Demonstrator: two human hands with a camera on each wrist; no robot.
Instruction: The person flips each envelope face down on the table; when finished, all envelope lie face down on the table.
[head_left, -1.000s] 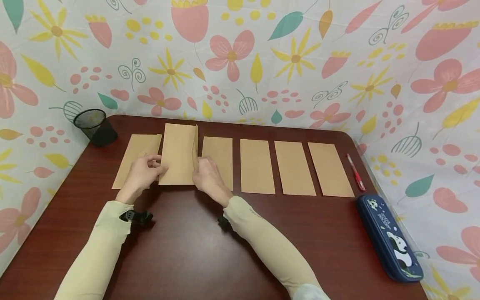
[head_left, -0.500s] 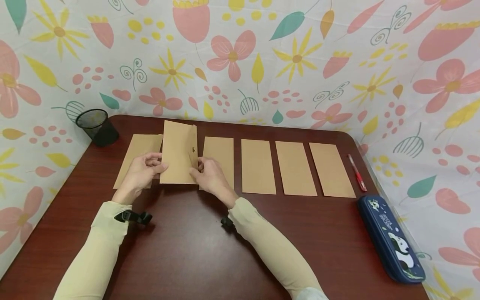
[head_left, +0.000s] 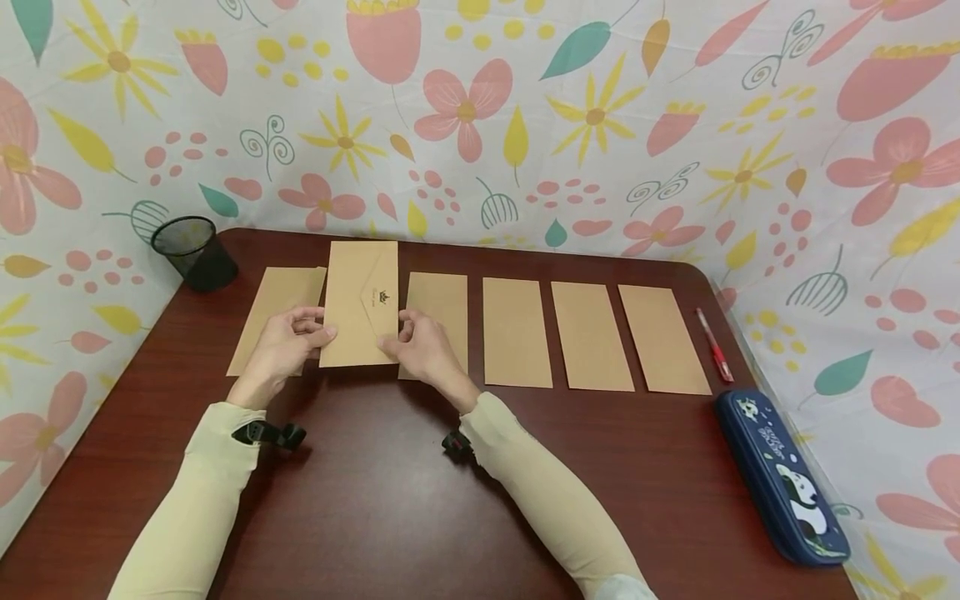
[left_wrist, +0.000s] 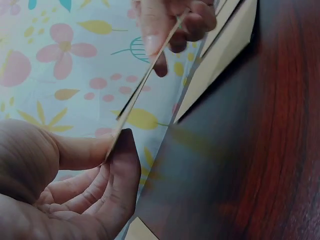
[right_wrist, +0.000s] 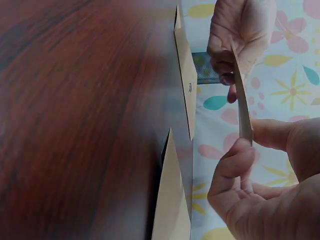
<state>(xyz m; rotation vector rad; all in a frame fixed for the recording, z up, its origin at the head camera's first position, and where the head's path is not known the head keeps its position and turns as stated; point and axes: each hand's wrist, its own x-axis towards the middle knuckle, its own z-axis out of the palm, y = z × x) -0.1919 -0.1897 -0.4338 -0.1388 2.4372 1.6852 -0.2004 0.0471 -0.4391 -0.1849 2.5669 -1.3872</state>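
A brown paper envelope (head_left: 352,308) is held up above the table between both hands, its pointed flap and small dark crown print facing me. My left hand (head_left: 281,346) pinches its left edge between thumb and fingers. At the opposite edge, near the lower corner, my right hand (head_left: 426,346) pinches it the same way. The left wrist view shows the envelope (left_wrist: 135,95) nearly edge-on, with a thin gap along the flap. Another brown envelope (head_left: 266,292) lies behind the left hand, partly covered. One more envelope (head_left: 437,292) lies behind the right hand.
Three more brown envelopes, the nearest one (head_left: 516,333) included, lie in a row to the right. A red pen (head_left: 713,346) and a dark blue panda pencil case (head_left: 780,475) are at the right edge. A black mesh pen holder (head_left: 193,254) stands at the back left corner.
The flap side, bent and half raised earlier, now lies flat with its crown print fully visible. My right hand has shifted from a fist-like grip to a thumb-and-finger pinch. The left hand stays put.
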